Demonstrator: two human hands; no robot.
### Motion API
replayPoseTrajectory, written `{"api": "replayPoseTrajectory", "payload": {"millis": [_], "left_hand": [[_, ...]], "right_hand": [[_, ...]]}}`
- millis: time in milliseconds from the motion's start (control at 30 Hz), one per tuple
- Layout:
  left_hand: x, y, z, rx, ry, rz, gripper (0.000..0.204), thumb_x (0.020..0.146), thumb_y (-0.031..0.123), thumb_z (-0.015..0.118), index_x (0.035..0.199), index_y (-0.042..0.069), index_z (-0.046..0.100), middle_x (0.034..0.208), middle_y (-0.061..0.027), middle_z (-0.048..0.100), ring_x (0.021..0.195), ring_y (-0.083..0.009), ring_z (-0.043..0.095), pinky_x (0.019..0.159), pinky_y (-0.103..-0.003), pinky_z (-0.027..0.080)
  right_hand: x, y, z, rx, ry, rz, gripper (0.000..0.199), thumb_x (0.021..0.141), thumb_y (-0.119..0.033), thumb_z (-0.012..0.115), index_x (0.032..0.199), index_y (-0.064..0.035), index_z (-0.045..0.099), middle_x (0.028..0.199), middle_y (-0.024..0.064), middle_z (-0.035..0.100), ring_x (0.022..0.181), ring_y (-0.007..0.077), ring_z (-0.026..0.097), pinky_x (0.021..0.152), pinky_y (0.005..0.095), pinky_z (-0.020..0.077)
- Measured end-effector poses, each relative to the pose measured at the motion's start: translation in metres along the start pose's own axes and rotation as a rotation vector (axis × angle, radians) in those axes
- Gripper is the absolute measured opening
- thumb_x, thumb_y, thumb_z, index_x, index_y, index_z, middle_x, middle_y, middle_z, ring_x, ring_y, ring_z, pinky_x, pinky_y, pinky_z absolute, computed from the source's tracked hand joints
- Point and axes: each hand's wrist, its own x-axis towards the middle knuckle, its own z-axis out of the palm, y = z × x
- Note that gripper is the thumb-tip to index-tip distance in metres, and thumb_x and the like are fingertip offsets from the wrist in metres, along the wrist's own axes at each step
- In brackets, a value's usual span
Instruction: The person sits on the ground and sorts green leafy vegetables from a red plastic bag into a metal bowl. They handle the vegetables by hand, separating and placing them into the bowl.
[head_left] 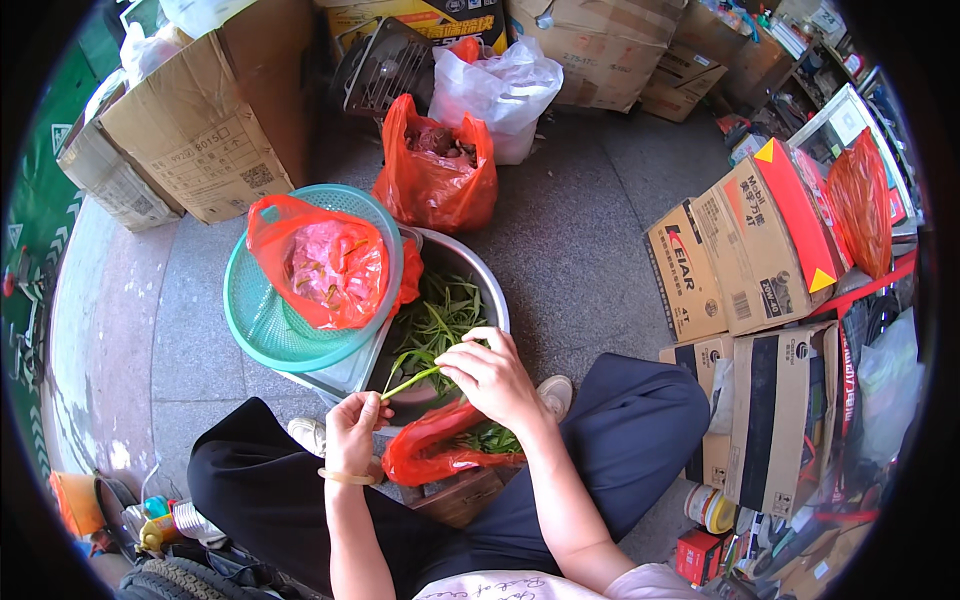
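A slender green vegetable stalk point(410, 382), narrow-leaved like water spinach, stretches between my hands. My left hand point(350, 432) pinches its lower end between thumb and fingertips. On the right, my right hand point(490, 378) has its fingers closed around the other end, partly hiding it. Below the stalk is a metal basin point(497, 290) with a heap of narrow green leaves point(440, 308) inside. A red plastic bag point(425, 445) with more greens lies open between my knees, just under my hands.
A teal colander point(250, 315) holding a red bag point(290, 225) overlaps the basin's left side. Beyond stand a filled red bag point(440, 185) and a white bag point(505, 95). Cardboard boxes stand at far left point(200, 130) and right point(745, 240). A tyre point(170, 580) lies at lower left.
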Motion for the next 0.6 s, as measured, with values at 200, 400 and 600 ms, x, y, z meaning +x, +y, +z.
{"api": "replayPoseTrajectory", "payload": {"millis": [200, 400, 600], "left_hand": [[0.004, -0.002, 0.003, -0.126, 0.037, -0.041, 0.021, 0.087, 0.018, 0.050, 0.080, -0.001, 0.056, 0.069, -0.0020, 0.058, 0.059, -0.0063, 0.052, 0.056, -0.018, 0.040], [0.006, -0.007, 0.010, 0.058, 0.202, 0.189, 0.025, 0.087, 0.020, 0.050, 0.071, 0.001, 0.052, 0.062, -0.0003, 0.052, 0.054, -0.0048, 0.045, 0.052, -0.018, 0.037], [0.008, -0.011, 0.007, 0.081, 0.220, 0.173, 0.026, 0.088, 0.020, 0.049, 0.071, 0.001, 0.051, 0.060, 0.0002, 0.051, 0.053, -0.0042, 0.043, 0.051, -0.018, 0.036]], "right_hand": [[-0.001, 0.003, 0.010, -0.010, -0.001, 0.050, 0.008, 0.074, -0.010, 0.060, 0.081, -0.0071, 0.061, 0.088, 0.0032, 0.059, 0.091, 0.0230, 0.050, 0.083, 0.0335, 0.0367], [0.003, 0.015, 0.039, 0.043, 0.363, 0.245, 0.005, 0.078, -0.004, 0.053, 0.078, -0.0024, 0.058, 0.094, 0.0101, 0.056, 0.092, 0.0250, 0.051, 0.082, 0.0362, 0.0372], [0.021, 0.012, 0.039, 0.015, 0.289, 0.184, 0.019, 0.077, -0.011, 0.059, 0.096, -0.0095, 0.062, 0.111, 0.0111, 0.053, 0.106, 0.0304, 0.044, 0.090, 0.0384, 0.0340]]}}
